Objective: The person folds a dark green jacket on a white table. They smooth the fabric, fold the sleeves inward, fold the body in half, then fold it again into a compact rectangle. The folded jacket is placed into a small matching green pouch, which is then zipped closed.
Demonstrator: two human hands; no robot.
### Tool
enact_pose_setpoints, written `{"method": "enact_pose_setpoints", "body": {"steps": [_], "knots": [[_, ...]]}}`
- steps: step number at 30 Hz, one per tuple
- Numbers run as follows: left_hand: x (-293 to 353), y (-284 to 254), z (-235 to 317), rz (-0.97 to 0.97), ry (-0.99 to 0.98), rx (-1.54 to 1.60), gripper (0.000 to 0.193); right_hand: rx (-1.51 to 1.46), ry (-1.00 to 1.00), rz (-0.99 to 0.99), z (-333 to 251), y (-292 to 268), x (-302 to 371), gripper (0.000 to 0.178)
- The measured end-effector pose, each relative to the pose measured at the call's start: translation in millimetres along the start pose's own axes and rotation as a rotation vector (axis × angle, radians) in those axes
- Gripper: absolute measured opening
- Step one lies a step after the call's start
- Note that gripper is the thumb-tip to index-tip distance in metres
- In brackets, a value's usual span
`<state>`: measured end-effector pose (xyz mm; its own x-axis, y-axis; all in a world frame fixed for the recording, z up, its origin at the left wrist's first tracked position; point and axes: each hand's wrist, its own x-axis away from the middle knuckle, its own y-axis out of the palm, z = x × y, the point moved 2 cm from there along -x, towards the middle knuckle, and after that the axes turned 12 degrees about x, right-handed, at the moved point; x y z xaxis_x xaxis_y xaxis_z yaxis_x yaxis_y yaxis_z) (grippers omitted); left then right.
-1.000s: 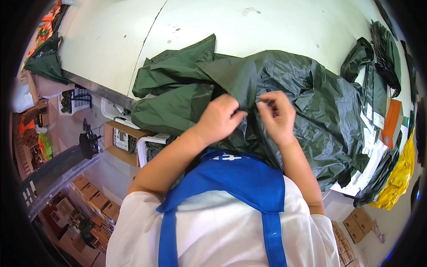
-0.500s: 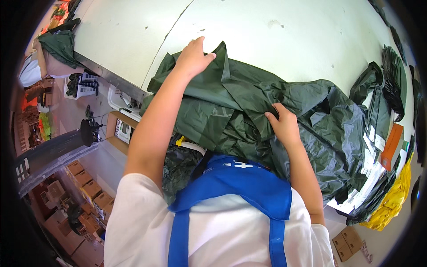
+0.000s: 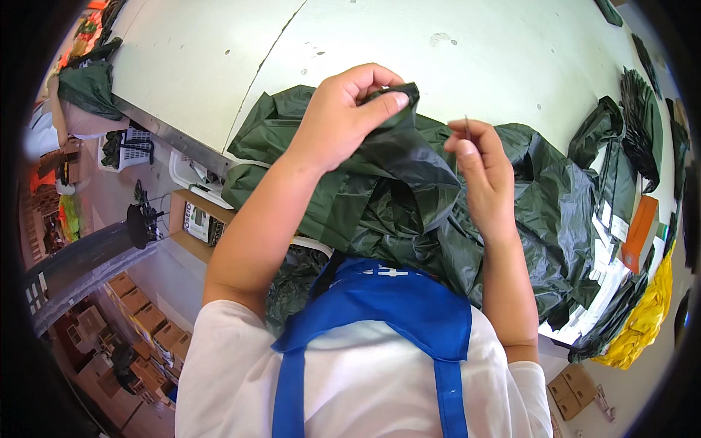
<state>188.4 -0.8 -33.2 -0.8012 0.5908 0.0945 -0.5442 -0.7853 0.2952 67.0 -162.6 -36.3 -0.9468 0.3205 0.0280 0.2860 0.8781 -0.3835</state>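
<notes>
My left fingers [image 3: 391, 104] pinch glossy dark-green fabric [image 3: 427, 171]; right fingers [image 3: 468, 153] hold a thin, pointed object [image 3: 466, 124]: slipping could snag the fabric.

A white table [image 3: 380, 44] stands over pale grey floor [image 3: 171, 276].

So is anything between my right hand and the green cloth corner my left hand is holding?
Nothing visible: only a gap parts your right hand from the green cloth corner raised in your left hand. The right hand's fingers pinch something thin, too small to identify.
</notes>
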Motion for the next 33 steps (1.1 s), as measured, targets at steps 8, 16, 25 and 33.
{"method": "enact_pose_setpoints", "body": {"steps": [8,16,25,33], "knots": [[25,12,11,-0.02,0.043,0.115,0.011,-0.016,-0.094,-0.02,-22,12,-4,0.034],[32,11,15,-0.066,0.025,0.094,0.01,-0.026,-0.08,-0.016,-31,9,-1,0.027],[38,16,24,-0.123,0.017,0.061,0.009,-0.153,-0.032,-0.002,-25,6,15,0.03],[49,29,30,-0.137,-0.043,0.057,0.008,0.088,-0.169,0.038,-43,-6,24,0.033]]}}
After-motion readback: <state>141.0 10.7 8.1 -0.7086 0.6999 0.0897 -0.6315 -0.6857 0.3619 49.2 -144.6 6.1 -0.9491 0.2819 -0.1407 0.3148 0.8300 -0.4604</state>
